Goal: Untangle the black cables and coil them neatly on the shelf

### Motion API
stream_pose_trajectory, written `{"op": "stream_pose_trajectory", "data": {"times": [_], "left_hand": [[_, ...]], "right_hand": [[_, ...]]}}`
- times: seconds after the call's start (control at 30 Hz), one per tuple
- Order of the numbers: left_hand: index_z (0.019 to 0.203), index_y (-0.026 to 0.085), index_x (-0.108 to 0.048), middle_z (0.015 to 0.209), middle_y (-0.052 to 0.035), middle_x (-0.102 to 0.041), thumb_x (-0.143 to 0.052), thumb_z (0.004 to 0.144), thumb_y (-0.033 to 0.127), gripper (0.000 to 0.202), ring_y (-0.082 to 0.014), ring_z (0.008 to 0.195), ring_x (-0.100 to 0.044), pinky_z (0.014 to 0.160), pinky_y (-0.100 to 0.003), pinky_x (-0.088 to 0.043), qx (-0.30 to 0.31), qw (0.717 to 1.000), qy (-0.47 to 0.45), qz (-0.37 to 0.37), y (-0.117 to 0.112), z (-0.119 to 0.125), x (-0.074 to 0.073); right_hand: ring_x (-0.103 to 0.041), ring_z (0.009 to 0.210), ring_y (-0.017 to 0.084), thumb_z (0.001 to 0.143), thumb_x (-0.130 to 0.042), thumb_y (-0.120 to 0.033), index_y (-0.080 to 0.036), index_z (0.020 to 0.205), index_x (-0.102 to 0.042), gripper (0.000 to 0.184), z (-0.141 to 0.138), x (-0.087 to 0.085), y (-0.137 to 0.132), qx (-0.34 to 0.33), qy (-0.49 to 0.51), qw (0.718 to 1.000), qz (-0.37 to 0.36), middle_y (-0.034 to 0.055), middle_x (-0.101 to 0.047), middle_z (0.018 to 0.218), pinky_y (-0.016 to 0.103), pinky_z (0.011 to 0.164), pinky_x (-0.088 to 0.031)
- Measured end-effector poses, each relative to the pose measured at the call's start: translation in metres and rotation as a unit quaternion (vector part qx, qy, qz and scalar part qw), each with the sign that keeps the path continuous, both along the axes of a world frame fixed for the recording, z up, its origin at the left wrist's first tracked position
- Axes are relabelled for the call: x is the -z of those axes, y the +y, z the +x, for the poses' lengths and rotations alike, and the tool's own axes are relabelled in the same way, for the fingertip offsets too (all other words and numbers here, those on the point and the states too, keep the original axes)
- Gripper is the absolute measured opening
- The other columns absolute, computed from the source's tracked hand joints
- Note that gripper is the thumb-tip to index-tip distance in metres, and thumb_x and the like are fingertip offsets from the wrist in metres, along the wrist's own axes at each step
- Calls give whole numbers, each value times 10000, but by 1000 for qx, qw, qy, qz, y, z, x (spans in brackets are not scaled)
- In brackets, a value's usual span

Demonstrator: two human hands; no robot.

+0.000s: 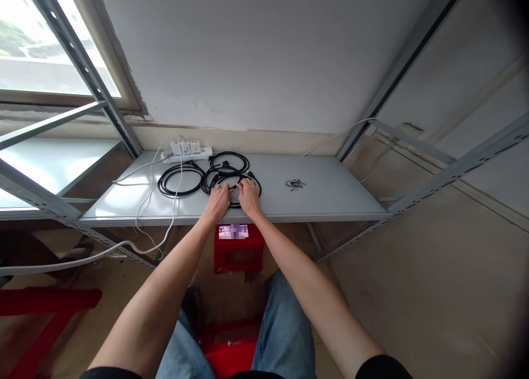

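Observation:
Three coils of black cable lie on a grey metal shelf point(322, 194). My left hand point(219, 198) and my right hand point(249, 194) rest side by side on the nearest coil point(255, 184), fingers curled and pinching the cable between them. A second coil point(181, 179) lies to the left, apart from my hands. A third coil point(228, 161) sits just behind the one I hold. A small bundle of black ties point(295, 184) lies on the shelf to the right of my right hand.
A white power strip point(185, 152) with plugged-in adapters sits at the shelf's back left; white cords point(142, 202) trail off the front edge. A red stool point(238, 249) with a phone on it stands under the shelf. Metal uprights flank both sides.

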State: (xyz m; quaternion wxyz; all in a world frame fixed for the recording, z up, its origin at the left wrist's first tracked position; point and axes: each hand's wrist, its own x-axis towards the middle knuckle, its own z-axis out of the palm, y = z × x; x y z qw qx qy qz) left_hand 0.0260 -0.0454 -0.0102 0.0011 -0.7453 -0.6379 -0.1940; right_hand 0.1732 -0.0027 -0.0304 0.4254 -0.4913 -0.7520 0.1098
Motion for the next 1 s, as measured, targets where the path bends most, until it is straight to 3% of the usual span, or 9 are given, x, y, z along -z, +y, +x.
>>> {"op": "stream_pose_trajectory", "data": {"times": [0.23,0.53,0.73,1.0], "left_hand": [[1158,148,-616,1106,-213,-757,-383,1147,258,259,-364,1178,-647,1004,-437,-454,5,1000,-6,-9,2,-2,1],[1170,151,-612,1056,-195,-757,-351,1153,264,285,-363,1132,-658,971,-440,-466,19,1000,-9,-13,2,-2,-4],[1126,168,-621,969,-163,-748,-365,1155,248,270,-344,1081,-679,921,-405,-464,14,1000,-17,-1,-1,-1,-6],[1076,187,-646,935,-142,-755,-393,1132,193,259,-331,1044,-695,871,-378,-449,29,999,-24,1,-3,-2,-10]], "right_hand": [[-619,1039,269,1019,-435,-92,-245,912,-572,231,-2,3,6,2,44,998,-46,113,-672,1078,365,948,-471],[-686,948,245,945,-490,-189,-244,815,-602,181,3,-8,9,-53,200,975,-84,83,-712,960,362,938,-531],[-729,890,260,888,-568,-288,-232,762,-657,164,-9,-7,17,-13,328,933,-150,73,-759,834,369,892,-564],[-715,907,252,895,-546,-304,-218,815,-697,190,-9,-2,6,-27,348,934,-76,88,-780,924,365,906,-539]]}}
